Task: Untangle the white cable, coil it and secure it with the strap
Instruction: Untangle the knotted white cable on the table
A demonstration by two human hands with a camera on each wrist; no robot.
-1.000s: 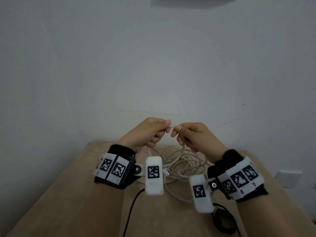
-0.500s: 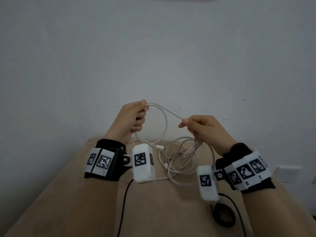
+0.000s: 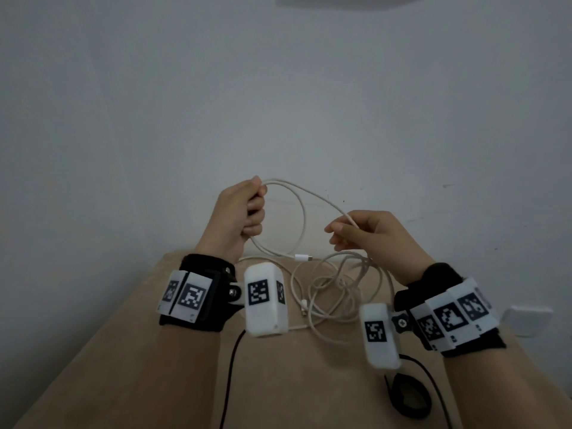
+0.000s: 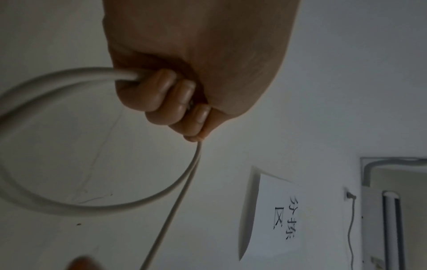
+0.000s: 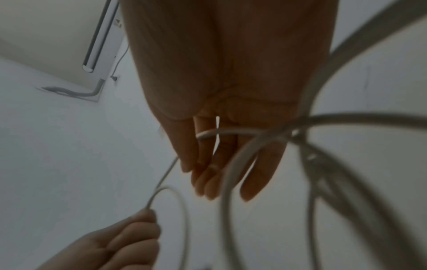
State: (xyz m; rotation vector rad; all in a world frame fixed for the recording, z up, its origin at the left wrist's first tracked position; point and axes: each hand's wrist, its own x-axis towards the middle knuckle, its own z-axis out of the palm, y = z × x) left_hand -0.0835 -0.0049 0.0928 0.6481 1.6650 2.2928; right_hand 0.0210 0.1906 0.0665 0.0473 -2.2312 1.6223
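Note:
My left hand (image 3: pixel 247 209) is raised in a fist that grips a loop of the white cable (image 3: pixel 305 196); the left wrist view shows its fingers (image 4: pixel 175 102) curled round two strands (image 4: pixel 46 201). One connector (image 3: pixel 301 258) hangs below that loop. To the right and lower, my right hand (image 3: pixel 362 232) holds the same cable between thumb and nearly straight fingers (image 5: pixel 208 164), the strand (image 5: pixel 217 133) crossing them. The rest of the cable lies in a loose tangle (image 3: pixel 334 292) on the table between my wrists. The black strap (image 3: pixel 408 397) lies curled at the table's near right.
The beige table (image 3: pixel 148 351) stands against a white wall. Black camera leads (image 3: pixel 230 366) trail off both wrists toward me. A wall socket (image 3: pixel 526 320) sits at the right, and a paper sign (image 4: pixel 275 215) hangs on the wall.
A second ago both hands pinched the cable close together above the tangle. My left hand has since risen up and left, drawing out a loop; the right hand moved slightly right.

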